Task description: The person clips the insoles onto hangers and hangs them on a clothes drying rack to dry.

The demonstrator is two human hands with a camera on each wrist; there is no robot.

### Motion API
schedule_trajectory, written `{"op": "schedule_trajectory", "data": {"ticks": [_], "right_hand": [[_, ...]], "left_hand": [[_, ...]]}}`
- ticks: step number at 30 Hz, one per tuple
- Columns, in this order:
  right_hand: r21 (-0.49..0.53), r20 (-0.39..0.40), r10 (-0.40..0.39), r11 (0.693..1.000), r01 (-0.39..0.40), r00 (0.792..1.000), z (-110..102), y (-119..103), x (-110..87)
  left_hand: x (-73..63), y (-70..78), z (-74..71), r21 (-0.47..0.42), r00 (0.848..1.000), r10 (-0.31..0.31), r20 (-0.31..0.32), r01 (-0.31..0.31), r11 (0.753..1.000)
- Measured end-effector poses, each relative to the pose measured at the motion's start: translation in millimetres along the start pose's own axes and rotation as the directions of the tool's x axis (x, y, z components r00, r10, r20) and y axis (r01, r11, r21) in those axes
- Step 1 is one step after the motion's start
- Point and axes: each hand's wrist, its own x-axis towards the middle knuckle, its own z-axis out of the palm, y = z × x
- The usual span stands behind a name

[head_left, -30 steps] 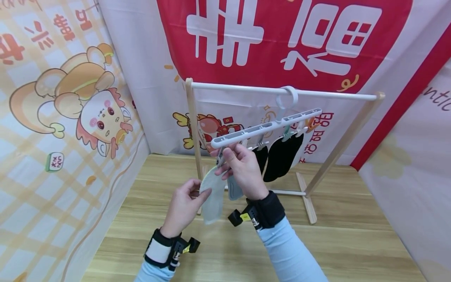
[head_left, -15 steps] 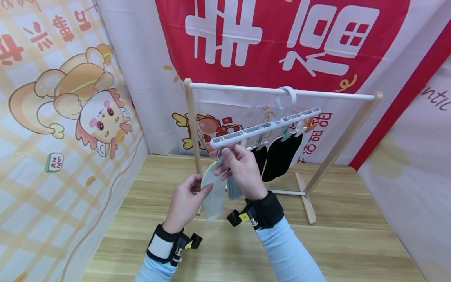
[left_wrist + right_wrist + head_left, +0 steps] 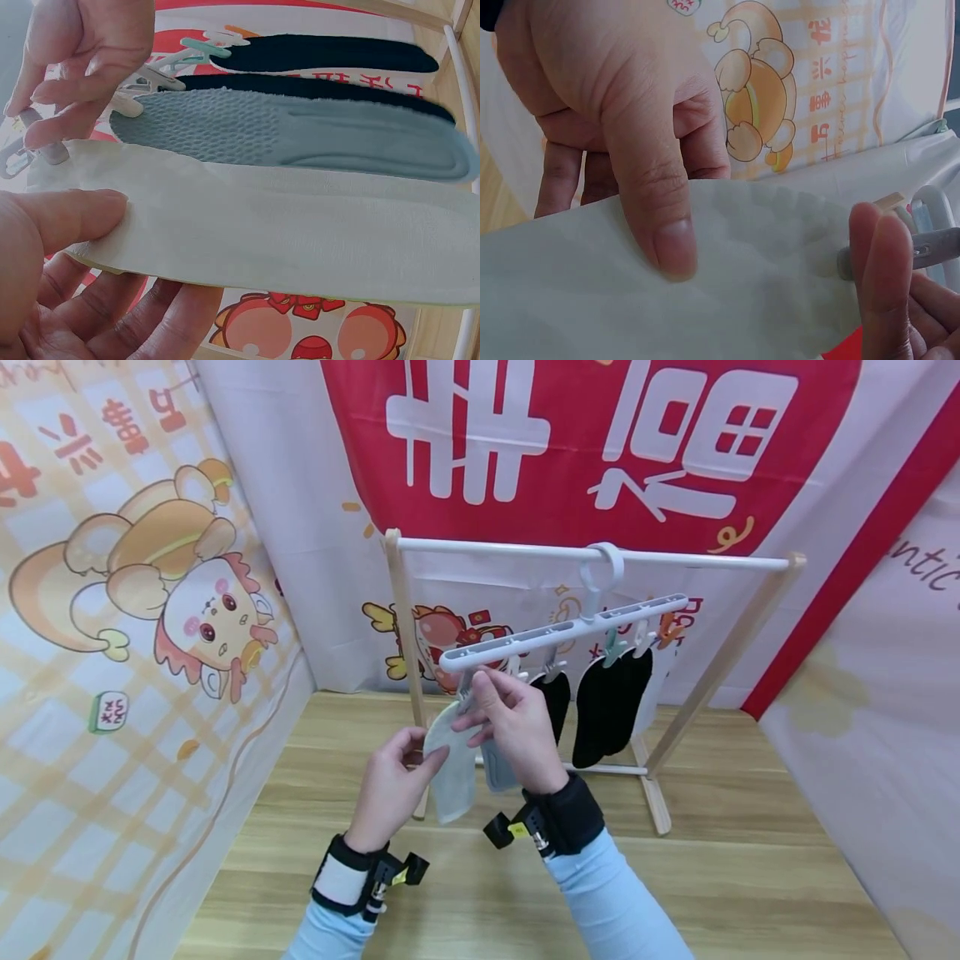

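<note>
A pale, whitish shoe insole (image 3: 262,225) hangs from a grey clip (image 3: 52,152) at the left end of a white clip hanger (image 3: 517,645). My left hand (image 3: 390,789) pinches the insole's edge near the top, thumb on the front and fingers behind. Loosely bent fingers of my right hand (image 3: 517,722) stay right beside the clip, overlapping the insole's top in the head view. Further along the hanger, a blue-grey textured insole (image 3: 210,120) and two black ones, the larger black insole (image 3: 611,710) among them, hang from other clips.
The hanger's ring (image 3: 602,568) hangs on the white rail (image 3: 495,550) of a wooden-legged rack (image 3: 405,627). Below is a wood-grain table (image 3: 480,893). Printed cloth walls (image 3: 225,410) stand at the left and back; another pale thing hangs at the hanger's far right.
My right index finger and thumb have drawn slightly right, uncovering the grey clip. The hanger has swung a little, and the black insole hangs lower. My left hand keeps the pale insole.
</note>
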Motion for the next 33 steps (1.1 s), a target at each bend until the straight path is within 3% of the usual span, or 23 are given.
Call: {"op": "schedule_trajectory", "data": {"ticks": [13,22,27,33], "right_hand": [[-0.227,-0.006,-0.066,0.972,0.063,0.998,-14,-4,-26.8],[-0.277,-0.028,-0.126,0.954,0.113,0.992,-38,0,-50.5],[-0.283,-0.086,-0.110,0.956,0.082,0.990,-52,8,-58.5],[-0.325,-0.134,-0.081,0.945,0.033,0.988,-57,-7,-72.0]], "left_hand": [[0.0,-1.3,1.2,-0.028,1.000,-0.023,-0.003,0.023,0.999],[-0.1,-4.2,0.8,-0.022,1.000,-0.018,-0.006,0.018,1.000],[-0.6,-7.0,0.6,-0.018,0.999,-0.032,0.003,0.032,0.999],[-0.9,-8.2,1.4,-0.032,0.999,-0.044,0.010,0.044,0.999]]}}
